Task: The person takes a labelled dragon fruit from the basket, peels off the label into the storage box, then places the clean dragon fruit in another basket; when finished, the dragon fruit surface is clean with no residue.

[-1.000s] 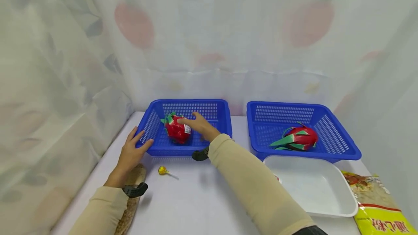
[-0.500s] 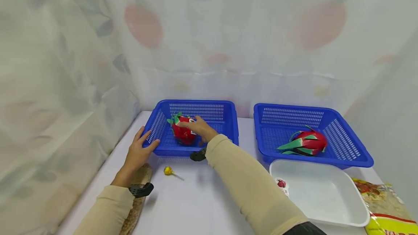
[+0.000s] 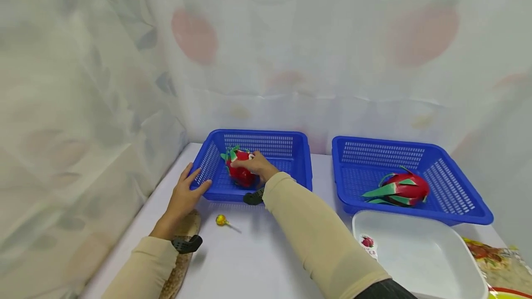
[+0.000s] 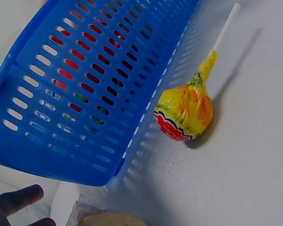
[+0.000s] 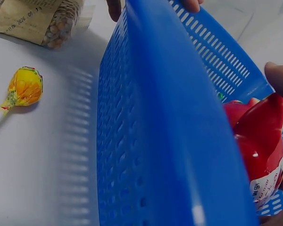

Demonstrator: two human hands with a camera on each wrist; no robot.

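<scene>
Showing white tabletop (image 3: 257, 255) in head view. Spotting right blue basket (image 3: 378, 153) at its far right corner and left blue basket (image 3: 288, 167) at its far left corner, both along the far edge, standing apart. Catching white tray (image 3: 415, 262) just in front of right blue basket, toward the right edge, bearing fruit label (image 3: 368, 245) at its left end. Seeing bag of grains (image 3: 178, 271) along the left edge, partly hidden by left arm (image 3: 143, 264); yellow packet (image 3: 500, 262) by the right edge, cut off. Resting left hand (image 3: 183, 197), fingers spread, at near left corner of left blue basket. Grasping red dragon fruit (image 3: 241, 176) inside that basket with right hand (image 3: 261, 166). Noting second dragon fruit (image 3: 409, 190) lying in right blue basket, leaves pointing left. Finding yellow lollipop (image 3: 221, 220) just before left blue basket, stick pointing toward the tabletop's near right corner.
</scene>
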